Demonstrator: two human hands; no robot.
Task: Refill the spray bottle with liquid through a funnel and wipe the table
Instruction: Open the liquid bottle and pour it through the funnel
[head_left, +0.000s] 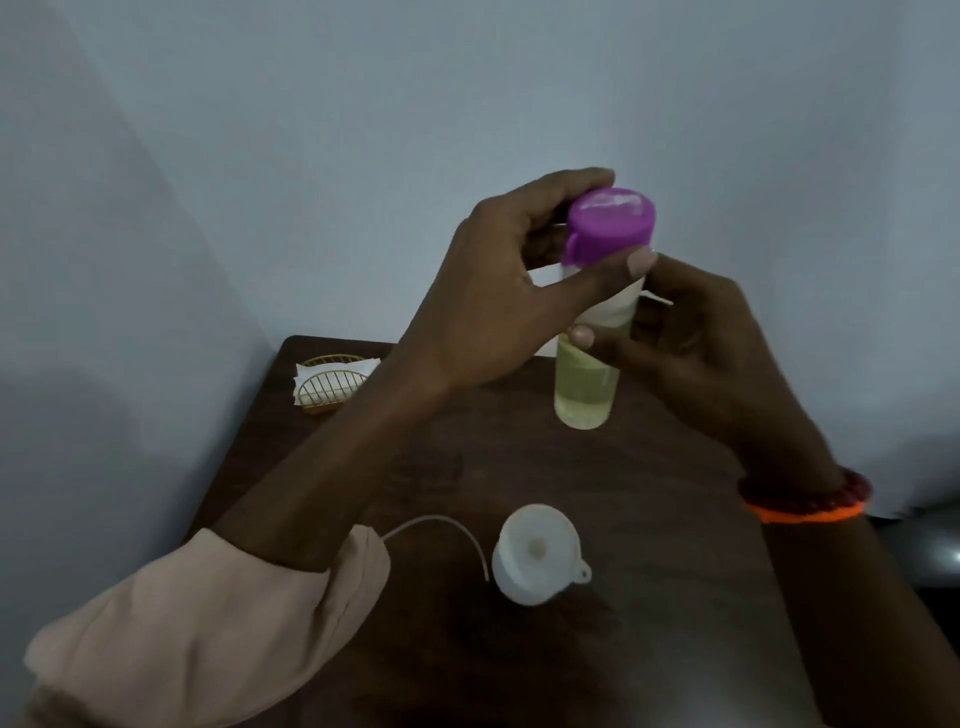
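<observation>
Above the far half of a dark wooden table (649, 597), the left hand (498, 301) curls its fingers and thumb round a purple cap (610, 223) that sits on top of a clear bottle (587, 384), the thumb lying across the front just under the cap and the fingers wrapping behind it. The right hand (696, 343) grips the bottle's body lower down from the right side, its thumb pressed on the front of a white label band. The bottle is held upright and lifted off the table, its lower part filled with pale yellow liquid. Nearer the person, on the table, a white funnel (535, 553) stands with its wide mouth upward, apparently seated in a white container, though what is beneath it cannot be made out clearly. Just left of the funnel a thin white tube (441, 522) arcs across the wood, one end hidden behind the left forearm's pale sleeve (208, 634). At the far left corner of the table a gold wire holder (332, 387) carries white paper napkins (332, 371). A red and orange band (805, 501) circles the right wrist.
</observation>
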